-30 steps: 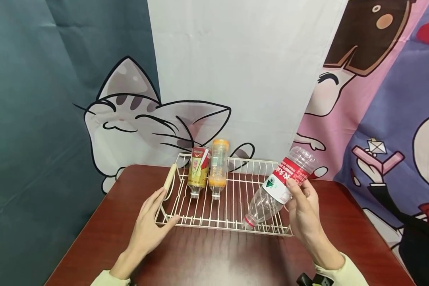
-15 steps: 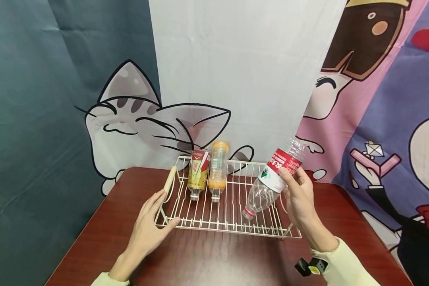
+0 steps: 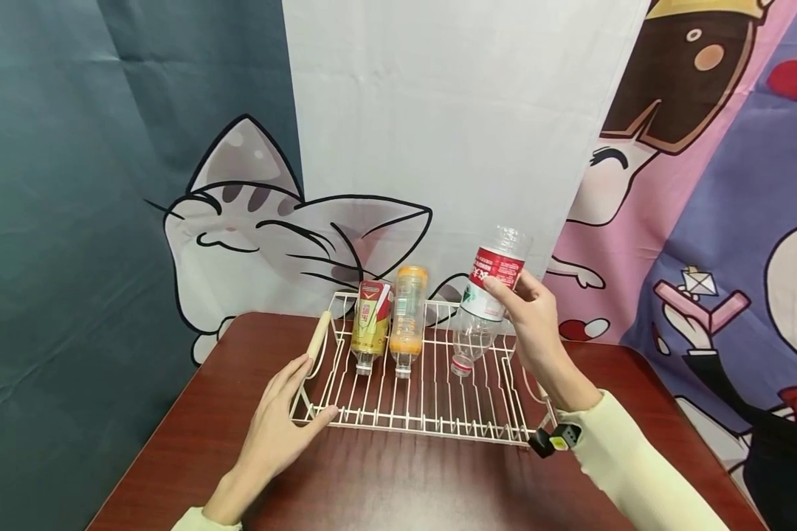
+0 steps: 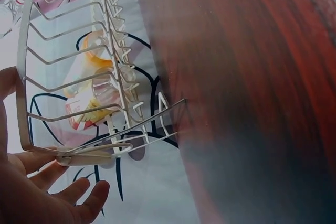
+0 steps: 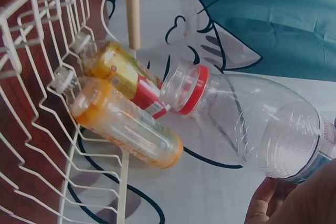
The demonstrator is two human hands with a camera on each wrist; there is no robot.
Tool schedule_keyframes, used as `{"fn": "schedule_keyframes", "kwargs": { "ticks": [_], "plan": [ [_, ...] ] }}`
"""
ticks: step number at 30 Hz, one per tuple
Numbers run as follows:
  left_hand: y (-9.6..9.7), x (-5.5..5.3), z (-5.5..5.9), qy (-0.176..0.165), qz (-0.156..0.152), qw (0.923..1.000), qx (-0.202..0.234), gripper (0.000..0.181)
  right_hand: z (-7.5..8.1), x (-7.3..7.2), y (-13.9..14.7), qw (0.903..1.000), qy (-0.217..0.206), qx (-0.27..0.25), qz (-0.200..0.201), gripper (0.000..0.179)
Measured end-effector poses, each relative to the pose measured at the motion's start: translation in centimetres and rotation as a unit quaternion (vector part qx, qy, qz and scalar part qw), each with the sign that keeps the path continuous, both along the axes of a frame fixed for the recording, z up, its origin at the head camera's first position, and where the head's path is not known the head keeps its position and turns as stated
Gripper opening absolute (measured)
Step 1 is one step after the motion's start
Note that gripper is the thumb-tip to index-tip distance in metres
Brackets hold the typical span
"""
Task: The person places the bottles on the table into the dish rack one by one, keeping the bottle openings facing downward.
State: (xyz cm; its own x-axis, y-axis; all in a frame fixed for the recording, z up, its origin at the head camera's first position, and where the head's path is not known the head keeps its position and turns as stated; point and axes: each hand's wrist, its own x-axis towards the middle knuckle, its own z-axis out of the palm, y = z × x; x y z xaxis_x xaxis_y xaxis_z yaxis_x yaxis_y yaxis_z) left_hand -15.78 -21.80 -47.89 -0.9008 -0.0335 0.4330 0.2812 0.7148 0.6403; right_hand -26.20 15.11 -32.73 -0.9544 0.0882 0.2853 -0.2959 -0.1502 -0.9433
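My right hand (image 3: 538, 317) grips a large clear plastic bottle (image 3: 478, 335) around its red-and-white label. The bottle is tilted neck-down above the right part of a white wire rack (image 4: 22, 114). In the right wrist view its open neck (image 5: 173, 90) has a red ring and overlaps the other bottles. My left hand (image 3: 275, 428) touches the rack's left end, fingertips at the wooden handle (image 3: 319, 334) and thumb by the front rail. On the rack, a red-and-yellow bottle (image 3: 372, 317) and a clear bottle with orange bands (image 3: 408, 317) lean side by side, necks downward.
The rack stands on a dark red table (image 3: 372, 487). Behind it hangs a printed cloth with a cartoon cat (image 3: 229, 221). A small black device (image 3: 554, 440) sits on my right wrist, close to the rack's right end.
My right hand has carried the clear bottle left and away from me over the rack, and the bottle has turned more upright. My left hand stays at the rack's left end.
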Motion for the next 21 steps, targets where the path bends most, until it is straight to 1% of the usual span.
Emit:
{"fn": "schedule_keyframes", "kwargs": {
  "ticks": [5,8,17,21],
  "plan": [
    [0.1,0.0,0.0,0.001,0.001,1.0000,0.001,0.089,0.0,-1.7,-0.1,0.9994,-0.012,0.033,-0.010,0.018],
    [0.1,0.0,-0.1,0.001,0.001,1.0000,0.001,0.089,-0.2,-2.5,-0.1,0.9988,-0.016,0.045,-0.014,0.016],
    [0.0,-0.1,-0.3,0.001,0.004,1.0000,-0.002,0.091,-0.6,-3.8,-0.6,0.9984,-0.034,0.046,-0.001,0.019],
    [0.0,-0.2,-0.1,0.003,0.001,1.0000,0.001,0.091,-0.8,-4.4,-0.8,0.9983,-0.041,0.042,0.000,0.021]
  ]
}}
